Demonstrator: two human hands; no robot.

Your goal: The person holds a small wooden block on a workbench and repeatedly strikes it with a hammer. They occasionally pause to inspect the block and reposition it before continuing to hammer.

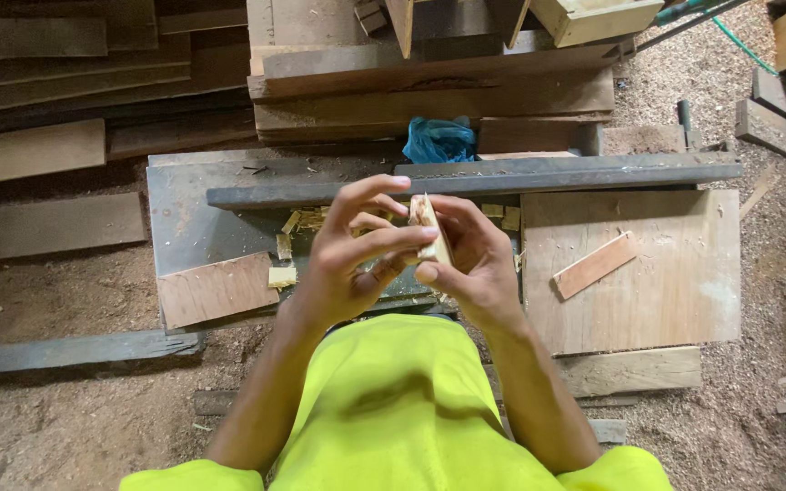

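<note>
- We see both hands raised together above the table (184,227), with a small pale wood piece (429,227) clamped between them.
- The left hand (352,259) closes on the wood piece from its side: the thumb and upper fingers (384,186) curl over the top end, and the index finger presses across the face of the piece.
- The right hand (475,264) cups the wood piece from the other side, with the thumb tip set against its lower end.
- The wood piece stands roughly upright between the palms; most of its length is hidden by the fingers.
- Just beyond the hands, a long dark rail (593,175) runs across the table.
- Below the left hand, pale wood chips (288,245) lie on the grey table surface, and a brown board offcut (216,289) lies near them.
- Beside the right hand lies a flat plywood sheet (684,291) carrying a thin reddish strip (595,265), set at an angle.
- Beyond the rail, a crumpled blue bag (438,141) rests against stacked planks (429,91).
- Sawdust covers the floor (65,300) around the table.
</note>
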